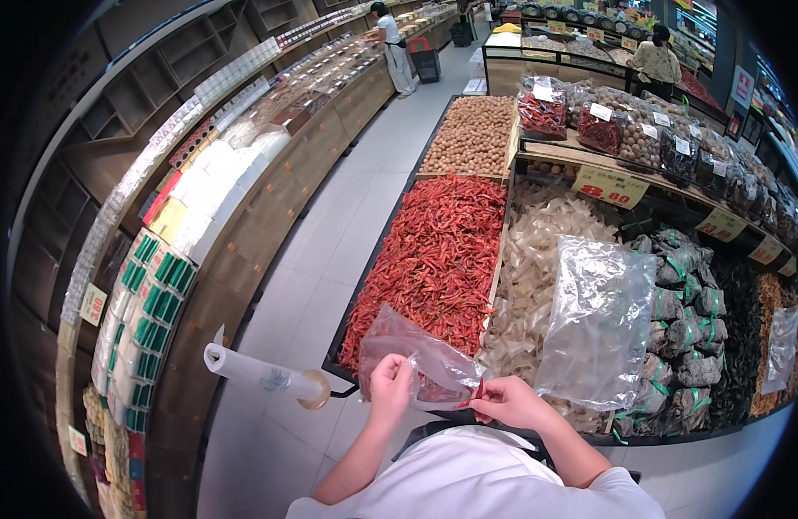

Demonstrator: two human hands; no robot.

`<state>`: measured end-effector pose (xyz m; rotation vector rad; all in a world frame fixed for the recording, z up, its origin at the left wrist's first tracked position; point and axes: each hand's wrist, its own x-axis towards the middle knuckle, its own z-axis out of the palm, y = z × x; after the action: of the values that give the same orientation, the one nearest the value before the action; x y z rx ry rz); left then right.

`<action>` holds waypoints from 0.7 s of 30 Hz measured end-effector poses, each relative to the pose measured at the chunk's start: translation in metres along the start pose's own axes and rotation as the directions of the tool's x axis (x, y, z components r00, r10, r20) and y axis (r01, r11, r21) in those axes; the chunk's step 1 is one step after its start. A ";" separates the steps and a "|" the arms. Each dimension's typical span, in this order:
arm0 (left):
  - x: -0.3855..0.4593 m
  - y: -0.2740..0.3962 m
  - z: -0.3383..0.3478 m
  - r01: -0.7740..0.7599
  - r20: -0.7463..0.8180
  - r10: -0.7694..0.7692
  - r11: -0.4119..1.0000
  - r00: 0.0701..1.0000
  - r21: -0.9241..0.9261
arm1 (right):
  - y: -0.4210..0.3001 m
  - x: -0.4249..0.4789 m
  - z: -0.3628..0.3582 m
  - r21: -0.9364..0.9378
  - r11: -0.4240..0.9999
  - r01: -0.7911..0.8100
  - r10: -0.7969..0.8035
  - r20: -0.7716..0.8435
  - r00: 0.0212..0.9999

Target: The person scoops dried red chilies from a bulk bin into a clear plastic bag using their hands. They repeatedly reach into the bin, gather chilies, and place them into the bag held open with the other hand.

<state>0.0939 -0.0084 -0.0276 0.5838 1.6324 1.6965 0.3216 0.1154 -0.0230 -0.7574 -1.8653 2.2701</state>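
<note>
My left hand (392, 387) pinches the rim of a clear plastic bag (399, 340) in front of my waist. At the right end of the bag's mouth, my right hand (510, 403) has a few dried red chillies (480, 391) between thumb and fingers. More red shows through the film, low in the bag. Beyond both hands spreads a bin of loose dried red chillies (438, 246). To its right lie pale, translucent dried strips (525, 259), partly covered by a clear plastic sheet or bag (597, 324).
A roll of plastic bags (263, 373) juts from a holder at the bin's left corner. Grey bundles with green ties (681, 324) fill the right side. Packed goods line a raised shelf (633, 162). Two people (394, 52) (657, 61) stand farther off, near a shopping basket (425, 63).
</note>
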 end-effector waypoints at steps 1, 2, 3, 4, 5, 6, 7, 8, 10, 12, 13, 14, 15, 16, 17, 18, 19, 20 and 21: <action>0.001 0.000 0.000 0.006 -0.012 -0.006 1.000 1.000 -0.007 | -0.008 -0.004 0.003 0.017 1.000 0.011 -0.011 -0.006 1.000; 0.002 0.001 0.000 0.012 -0.023 -0.012 1.000 1.000 -0.014 | -0.017 -0.008 0.007 0.034 0.999 0.023 -0.023 -0.011 1.000; 0.003 0.001 -0.001 0.016 -0.032 -0.017 1.000 0.999 -0.023 | -0.025 -0.011 0.009 0.049 0.998 0.035 -0.034 -0.020 0.999; 0.003 -0.001 -0.003 0.008 -0.028 -0.008 1.000 1.000 -0.026 | -0.029 -0.014 0.009 0.078 0.996 0.052 -0.053 0.007 0.999; 0.004 -0.004 -0.005 -0.001 -0.025 0.000 1.000 1.000 -0.030 | -0.032 -0.016 0.009 0.109 0.992 0.069 -0.073 0.034 0.997; 0.006 -0.004 -0.006 -0.011 -0.019 0.010 0.999 1.000 -0.037 | -0.035 -0.017 0.009 0.135 0.987 0.085 -0.093 0.057 0.994; 0.005 -0.003 -0.006 -0.001 -0.016 0.000 0.999 1.000 -0.041 | -0.036 -0.017 0.010 0.152 0.985 0.084 -0.097 0.081 0.992; 0.005 -0.001 -0.005 0.010 -0.013 -0.010 0.999 1.000 -0.046 | -0.037 -0.017 0.011 0.168 0.982 0.083 -0.101 0.105 0.989; 0.003 0.003 -0.003 0.035 0.025 -0.033 0.998 0.999 -0.052 | -0.033 -0.013 0.015 0.167 0.983 0.071 -0.084 0.077 0.993; 0.000 0.007 -0.003 0.061 0.092 -0.056 0.997 0.994 -0.056 | -0.016 0.006 0.023 0.131 0.990 0.049 -0.046 -0.024 0.999; -0.003 0.009 -0.002 0.042 0.100 -0.039 0.999 0.994 -0.026 | -0.008 0.016 0.028 0.024 0.997 0.069 -0.066 -0.116 0.991; -0.007 0.012 0.000 0.022 0.110 -0.022 1.000 0.994 0.004 | 0.005 0.029 0.032 -0.117 0.989 0.092 -0.114 -0.197 0.974; -0.011 0.013 0.000 0.003 0.117 -0.006 0.999 0.993 0.033 | 0.016 0.043 0.037 -0.257 0.961 0.100 -0.170 -0.266 0.949; -0.014 0.014 -0.002 0.011 0.117 -0.013 1.000 0.993 0.014 | 0.017 0.055 0.045 -0.399 0.906 0.143 -0.264 -0.267 0.927; -0.016 0.012 -0.005 -0.010 0.114 0.007 1.000 0.993 0.026 | 0.016 0.069 0.054 -0.533 0.828 0.177 -0.356 -0.253 0.900; -0.017 0.010 -0.007 -0.032 0.112 0.028 0.999 0.993 0.037 | 0.017 0.082 0.062 -0.655 0.729 0.201 -0.443 -0.226 0.868; -0.018 0.009 -0.008 -0.055 0.117 0.049 0.997 0.992 0.049 | 0.023 0.094 0.071 -0.624 0.733 0.270 -0.483 -0.198 0.853; -0.020 0.010 -0.009 -0.042 0.133 0.037 0.998 0.990 0.036 | 0.033 0.107 0.080 -0.590 0.732 0.341 -0.526 -0.171 0.833; -0.020 0.013 -0.010 -0.031 0.150 0.028 0.999 0.988 0.022 | 0.045 0.118 0.084 -0.554 0.724 0.411 -0.571 -0.147 0.808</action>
<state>0.0975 -0.0291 -0.0134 0.7325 1.5468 1.6149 0.1918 0.0753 -0.0914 -0.5187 -2.1775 1.2672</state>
